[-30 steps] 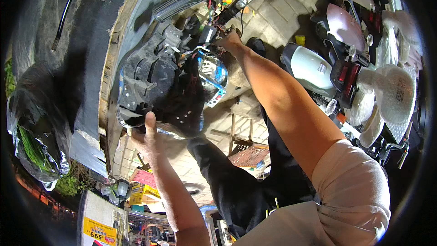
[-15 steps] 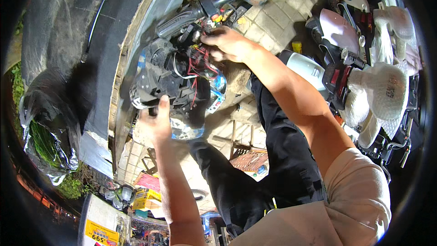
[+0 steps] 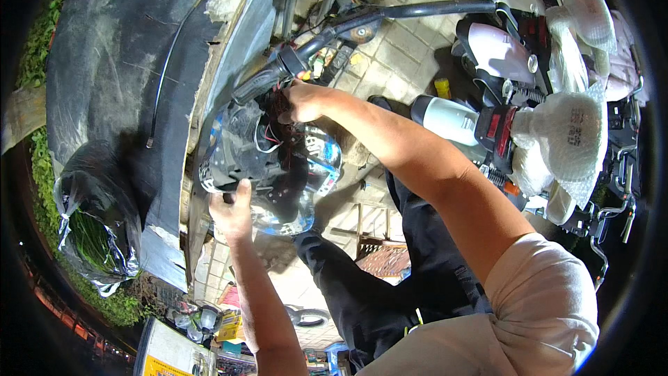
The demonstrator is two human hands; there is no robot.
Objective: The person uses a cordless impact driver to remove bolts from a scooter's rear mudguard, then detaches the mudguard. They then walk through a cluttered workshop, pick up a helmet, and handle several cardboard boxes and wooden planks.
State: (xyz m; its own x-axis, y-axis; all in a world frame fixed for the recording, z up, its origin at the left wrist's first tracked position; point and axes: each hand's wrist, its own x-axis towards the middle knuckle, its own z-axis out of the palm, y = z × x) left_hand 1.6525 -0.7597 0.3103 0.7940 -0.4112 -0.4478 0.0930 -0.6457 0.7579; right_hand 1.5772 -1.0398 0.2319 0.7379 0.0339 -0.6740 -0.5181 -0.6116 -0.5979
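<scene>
While headlamp hung below handlebar, lower rim was gripped by left hand, fingers closed; right hand was buried in wiring at upper back, grip unclear; right nearer.

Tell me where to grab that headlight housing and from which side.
Grip the headlight housing by its lower outer rim, coming from below, probably as the left hand grips it. The rim looks like a firm curved edge. The upper back is crowded with wires, where the right hand works, just under the handlebar.
</scene>
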